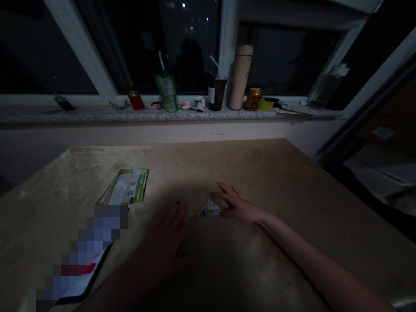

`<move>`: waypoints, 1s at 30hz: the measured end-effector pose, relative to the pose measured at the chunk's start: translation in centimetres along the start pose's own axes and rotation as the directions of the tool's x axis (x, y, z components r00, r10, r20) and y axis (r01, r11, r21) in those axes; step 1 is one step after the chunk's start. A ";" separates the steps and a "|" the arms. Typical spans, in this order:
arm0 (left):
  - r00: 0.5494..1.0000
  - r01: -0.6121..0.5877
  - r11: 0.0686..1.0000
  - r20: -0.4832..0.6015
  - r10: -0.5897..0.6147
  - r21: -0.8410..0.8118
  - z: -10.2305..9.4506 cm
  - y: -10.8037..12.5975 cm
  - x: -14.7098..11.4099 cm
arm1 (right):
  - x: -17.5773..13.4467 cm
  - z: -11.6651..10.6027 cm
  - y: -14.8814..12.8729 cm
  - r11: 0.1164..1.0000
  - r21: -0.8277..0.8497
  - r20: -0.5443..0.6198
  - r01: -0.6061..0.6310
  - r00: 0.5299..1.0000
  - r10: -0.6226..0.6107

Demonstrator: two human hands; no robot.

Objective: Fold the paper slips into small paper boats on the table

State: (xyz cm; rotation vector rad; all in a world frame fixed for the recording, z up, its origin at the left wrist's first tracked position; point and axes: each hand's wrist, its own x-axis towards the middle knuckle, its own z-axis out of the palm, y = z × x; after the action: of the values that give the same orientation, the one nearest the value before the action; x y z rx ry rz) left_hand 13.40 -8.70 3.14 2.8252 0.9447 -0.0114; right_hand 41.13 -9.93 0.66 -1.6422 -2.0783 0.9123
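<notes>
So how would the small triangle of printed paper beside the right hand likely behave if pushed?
The small triangle of printed paper is probably light, being so small. Its crisp, straight edges suggest folded layers, perhaps fairly stiff. Lying low on the tan tabletop, it seems likelier to slide than roll.

My left hand (pixel 167 236) lies in such deep shadow that its outline blurs; both my forearms (pixel 308 255) are cut off by the bottom edge; a fingertip of my right hand (pixel 238 206) sits at a corner of the small folded paper (pixel 209 209), and I cannot tell whether it covers that corner or only meets it; the print there is too small to read, as is that on the leaflets (pixel 130 186), where the top one hides much of those beneath; the phone (pixel 87 277) is mostly pixelated (a pale strip and a dark rim come through); the lights (pixel 183 5) beyond the window (pixel 195 30) are mere specks.
</notes>
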 end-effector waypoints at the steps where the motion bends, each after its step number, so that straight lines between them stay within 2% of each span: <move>1: 1.000 0.000 1.000 -0.005 0.000 0.003 0.1 -0.1 -0.1 | 0.0 0.0 0.0 1.000 0.000 0.000 -0.002 1.000 0.002; 8: 1.000 -0.020 1.000 0.008 0.020 0.007 0.0 -0.4 0.0 | -0.1 0.0 -0.3 0.999 -0.032 -0.015 -0.011 1.000 0.011; 10: 0.999 -0.029 1.000 -0.027 0.029 -0.008 -0.2 -0.2 0.6 | -0.1 0.0 -0.3 0.999 -0.037 -0.034 -0.006 0.999 0.005; 12: 0.997 0.010 1.000 -0.083 -0.011 -0.006 -0.1 0.2 1.4 | -0.2 0.2 -0.3 0.999 -0.041 -0.054 0.000 0.999 -0.002; 16: 0.983 0.085 0.994 -0.155 -0.094 -0.061 0.8 0.9 3.2 | -0.4 0.5 0.0 0.998 -0.050 -0.106 0.043 0.993 -0.048; 21: 0.963 0.114 0.985 -0.230 -0.141 -0.128 1.9 1.1 4.8 | -0.4 1.0 0.1 0.997 -0.062 -0.174 0.050 0.983 -0.060; 30: 0.965 0.074 0.967 -0.229 -0.131 -0.243 2.2 0.8 5.3 | -0.5 1.1 -0.1 0.997 -0.005 -0.278 0.074 0.958 -0.072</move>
State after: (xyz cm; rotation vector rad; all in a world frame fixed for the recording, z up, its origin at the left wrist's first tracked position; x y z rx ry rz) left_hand 18.23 -6.55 0.76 2.5971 1.0639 0.4157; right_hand 40.53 -10.75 0.01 -1.5770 -1.9274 0.6223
